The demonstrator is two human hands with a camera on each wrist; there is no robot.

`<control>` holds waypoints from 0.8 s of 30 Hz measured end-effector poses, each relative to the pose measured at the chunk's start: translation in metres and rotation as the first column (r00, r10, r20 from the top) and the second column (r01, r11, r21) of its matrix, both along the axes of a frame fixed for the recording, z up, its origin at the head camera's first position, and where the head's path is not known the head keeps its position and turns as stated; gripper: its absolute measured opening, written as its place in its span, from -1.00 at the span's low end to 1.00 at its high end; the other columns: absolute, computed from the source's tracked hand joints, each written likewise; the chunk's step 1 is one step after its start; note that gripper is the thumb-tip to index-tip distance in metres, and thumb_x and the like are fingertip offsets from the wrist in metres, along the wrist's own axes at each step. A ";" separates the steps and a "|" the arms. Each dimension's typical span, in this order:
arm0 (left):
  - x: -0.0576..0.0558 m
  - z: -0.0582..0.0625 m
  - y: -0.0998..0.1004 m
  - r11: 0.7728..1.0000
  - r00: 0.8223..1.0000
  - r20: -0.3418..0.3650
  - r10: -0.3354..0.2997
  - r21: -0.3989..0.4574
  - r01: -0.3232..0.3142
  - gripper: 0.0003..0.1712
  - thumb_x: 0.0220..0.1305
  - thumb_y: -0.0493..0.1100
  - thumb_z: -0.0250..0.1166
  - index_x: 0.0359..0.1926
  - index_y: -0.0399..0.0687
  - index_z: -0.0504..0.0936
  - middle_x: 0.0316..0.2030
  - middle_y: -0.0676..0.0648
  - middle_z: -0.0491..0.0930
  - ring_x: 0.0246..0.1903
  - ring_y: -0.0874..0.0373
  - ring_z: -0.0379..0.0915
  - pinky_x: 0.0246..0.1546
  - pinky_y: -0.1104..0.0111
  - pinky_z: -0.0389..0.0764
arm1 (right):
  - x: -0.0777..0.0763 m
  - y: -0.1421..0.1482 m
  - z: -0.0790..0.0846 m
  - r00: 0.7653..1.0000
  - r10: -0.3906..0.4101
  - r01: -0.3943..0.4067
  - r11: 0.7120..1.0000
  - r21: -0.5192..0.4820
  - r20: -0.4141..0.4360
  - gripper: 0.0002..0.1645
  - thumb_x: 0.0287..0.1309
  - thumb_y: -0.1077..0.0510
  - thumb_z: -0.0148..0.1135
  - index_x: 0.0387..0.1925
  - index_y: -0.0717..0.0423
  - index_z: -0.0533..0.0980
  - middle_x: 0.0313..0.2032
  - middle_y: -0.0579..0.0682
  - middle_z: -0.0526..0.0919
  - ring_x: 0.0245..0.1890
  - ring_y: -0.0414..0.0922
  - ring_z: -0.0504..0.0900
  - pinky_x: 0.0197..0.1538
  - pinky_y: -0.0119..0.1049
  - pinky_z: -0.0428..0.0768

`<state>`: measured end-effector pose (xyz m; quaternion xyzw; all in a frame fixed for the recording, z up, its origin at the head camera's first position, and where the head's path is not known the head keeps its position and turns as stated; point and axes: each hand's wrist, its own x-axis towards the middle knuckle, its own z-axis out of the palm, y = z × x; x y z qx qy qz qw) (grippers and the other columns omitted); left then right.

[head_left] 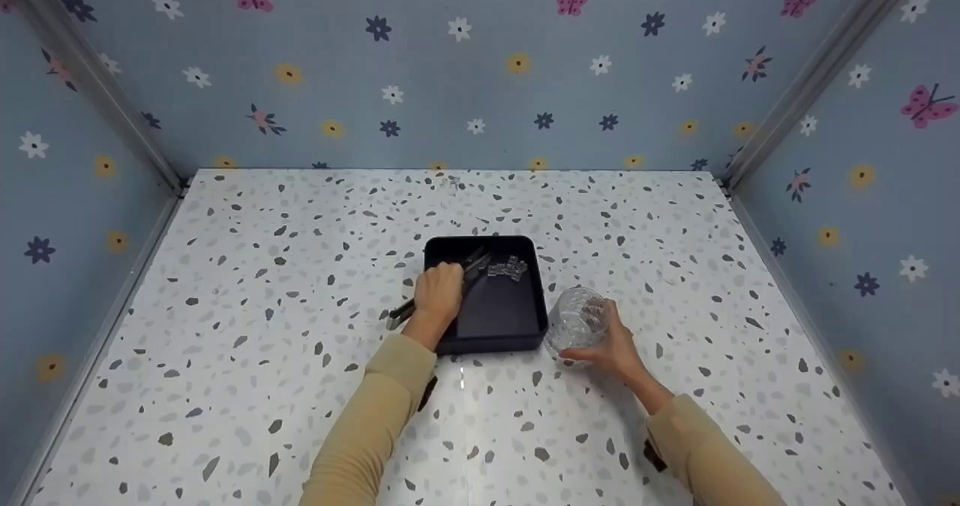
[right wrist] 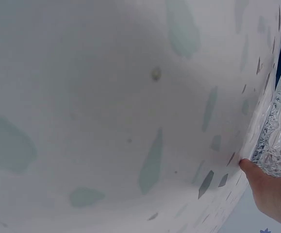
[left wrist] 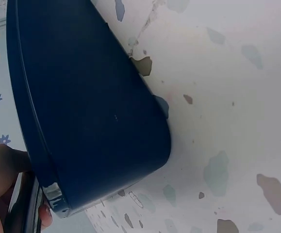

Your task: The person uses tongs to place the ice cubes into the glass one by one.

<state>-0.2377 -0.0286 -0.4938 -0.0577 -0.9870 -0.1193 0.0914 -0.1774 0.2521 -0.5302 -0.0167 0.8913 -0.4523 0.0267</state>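
My left hand grips a pair of dark tongs over the left side of a black rectangular tray. The tongs' tips point into the tray, near a small cluster of clear ice-like cubes. Their other end sticks out past the tray's left wall. In the left wrist view, the tongs' shiny shaft lies between fingers and thumb beside the tray's outer wall. To the right of the tray, my right hand holds a clear patterned glass bowl, thumb and fingers spread around its side.
A white speckled tabletop lies under everything. Blue walls with flowers and butterflies enclose it at the back and on both sides. The glass bowl sits close against the tray's right wall.
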 end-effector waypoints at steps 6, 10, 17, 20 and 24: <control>0.000 -0.001 -0.001 1.000 1.000 -0.017 -0.009 -0.019 0.009 -0.80 0.12 -0.39 0.08 -0.53 -0.25 0.61 -0.53 -0.20 0.57 -0.52 -0.08 0.53 -0.58 0.15 0.50 | 0.000 0.000 -0.001 1.000 -0.002 0.002 1.000 0.007 -0.014 0.20 -0.64 -0.04 0.58 0.14 0.07 0.11 0.12 0.19 0.34 0.12 0.08 0.29 0.12 -0.05 0.24; 0.000 0.000 -0.001 0.999 1.000 -0.021 -0.015 -0.037 0.014 -0.82 0.11 -0.39 0.09 -0.51 -0.25 0.61 -0.52 -0.20 0.57 -0.53 -0.08 0.53 -0.58 0.15 0.50 | -0.001 -0.001 -0.002 1.000 -0.005 0.005 1.000 -0.002 -0.023 0.18 -0.66 -0.03 0.59 0.12 0.04 0.13 0.10 0.19 0.36 0.11 0.07 0.31 0.12 -0.05 0.25; 0.000 -0.001 -0.001 0.999 1.000 -0.011 -0.024 -0.042 0.023 -0.85 0.08 -0.40 0.11 -0.49 -0.25 0.61 -0.50 -0.21 0.58 -0.51 -0.09 0.53 -0.56 0.15 0.50 | -0.001 0.000 -0.002 1.000 -0.006 0.006 1.000 -0.007 -0.026 0.17 -0.67 -0.01 0.59 0.11 0.03 0.15 0.08 0.19 0.38 0.08 0.08 0.34 0.10 -0.05 0.27; 0.001 -0.001 -0.002 0.999 1.000 -0.005 -0.029 -0.037 0.028 -0.86 0.08 -0.40 0.11 -0.47 -0.27 0.61 -0.49 -0.22 0.58 -0.49 -0.10 0.53 -0.54 0.15 0.50 | -0.002 0.000 -0.002 1.000 -0.006 0.006 1.000 -0.014 -0.023 0.17 -0.67 -0.01 0.59 0.11 0.03 0.16 0.08 0.18 0.39 0.08 0.07 0.34 0.10 -0.05 0.27; 0.003 -0.002 -0.004 0.999 0.999 -0.009 -0.040 -0.029 0.040 -0.88 0.06 -0.41 0.12 -0.46 -0.29 0.60 -0.48 -0.23 0.57 -0.49 -0.11 0.52 -0.53 0.15 0.50 | -0.001 0.000 -0.001 1.000 0.001 -0.002 1.000 -0.025 -0.020 0.15 -0.66 0.00 0.59 0.10 0.03 0.16 0.08 0.18 0.38 0.08 0.08 0.34 0.08 -0.05 0.29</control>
